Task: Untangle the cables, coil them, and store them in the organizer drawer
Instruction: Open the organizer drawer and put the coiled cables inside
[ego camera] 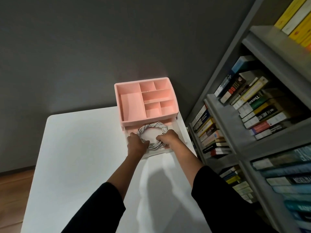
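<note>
One coil (152, 126): the striped cables are wound together into a single twisted ring, and no other cable can be made out in the view.
Place of the coil: it is held low inside the open drawer (181, 132), which is pulled out under the pink organizer (146, 121). It cannot be told whether the ring already rests on the drawer floor.
Left hand (135, 142): the fingers are curled round the left side of the ring.
Right hand (168, 137): the fingers are curled round the right side of the ring, so the coil is gripped by both hands.
Done: untangling and coiling are judged to be finished, and the coil has been brought to its storage place.
Left: the ring is to be set down flat and released. The drawer probably has to be pushed in after that.
Risk: the loops are not seen to be tied, so the ring may spring open when it is let go.
Surroundings: the organizer stands at the far edge of the white surface (80, 148), and a bookshelf (252, 101) is just beside it on the right.
</note>
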The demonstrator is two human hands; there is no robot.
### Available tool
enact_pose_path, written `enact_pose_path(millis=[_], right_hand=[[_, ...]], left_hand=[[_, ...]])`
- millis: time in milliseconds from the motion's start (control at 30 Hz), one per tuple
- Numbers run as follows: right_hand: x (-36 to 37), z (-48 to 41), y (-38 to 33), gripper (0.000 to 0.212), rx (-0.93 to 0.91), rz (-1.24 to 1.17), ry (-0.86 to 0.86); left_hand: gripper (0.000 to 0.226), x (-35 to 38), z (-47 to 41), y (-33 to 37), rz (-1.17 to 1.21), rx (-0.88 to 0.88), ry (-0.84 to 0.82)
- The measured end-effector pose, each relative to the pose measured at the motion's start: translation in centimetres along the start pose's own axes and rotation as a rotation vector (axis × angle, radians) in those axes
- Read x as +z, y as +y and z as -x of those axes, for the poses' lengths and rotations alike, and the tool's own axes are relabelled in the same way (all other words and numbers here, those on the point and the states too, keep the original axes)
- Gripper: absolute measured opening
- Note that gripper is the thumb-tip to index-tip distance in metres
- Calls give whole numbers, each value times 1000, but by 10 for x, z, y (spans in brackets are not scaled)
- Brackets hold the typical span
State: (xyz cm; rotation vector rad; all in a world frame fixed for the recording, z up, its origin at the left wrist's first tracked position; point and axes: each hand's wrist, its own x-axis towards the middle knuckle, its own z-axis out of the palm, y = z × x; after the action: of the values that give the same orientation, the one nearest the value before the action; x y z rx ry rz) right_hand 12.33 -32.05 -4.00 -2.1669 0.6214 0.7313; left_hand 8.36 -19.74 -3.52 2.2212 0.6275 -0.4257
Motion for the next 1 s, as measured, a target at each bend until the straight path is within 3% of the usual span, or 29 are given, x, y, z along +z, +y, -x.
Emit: enact_pose_path(millis=[100,200,300,367,467,533,567,633,700,867,1000], right_hand=[[-3,5,1,51,-26,151,68],[-6,19,6,47,-144,100,211],[0,39,19,26,-327,-79,437],[9,51,32,16,-332,-191,501],[29,60,54,27,-242,-336,582],[44,58,64,48,-102,-457,518],[48,56,64,56,12,-613,399],[51,55,60,56,170,-970,84],[49,55,55,49,154,-1047,-120],[45,47,46,29,91,-1065,-95],[38,28,40,31,68,-1022,-79]], left_hand=[[67,1,-1,-3,-15,-2,-23],[65,-6,-3,-4,-29,38,-26],[51,-27,2,-4,-119,156,145],[35,-45,1,-3,-109,224,293],[26,-65,-14,-6,65,322,437],[29,-74,-25,-5,147,371,471],[34,-79,-29,-2,167,376,460],[47,-85,-35,7,188,351,380],[59,-89,-38,14,191,316,276],[62,-88,-37,13,121,320,221],[60,-92,-40,11,44,362,235]])
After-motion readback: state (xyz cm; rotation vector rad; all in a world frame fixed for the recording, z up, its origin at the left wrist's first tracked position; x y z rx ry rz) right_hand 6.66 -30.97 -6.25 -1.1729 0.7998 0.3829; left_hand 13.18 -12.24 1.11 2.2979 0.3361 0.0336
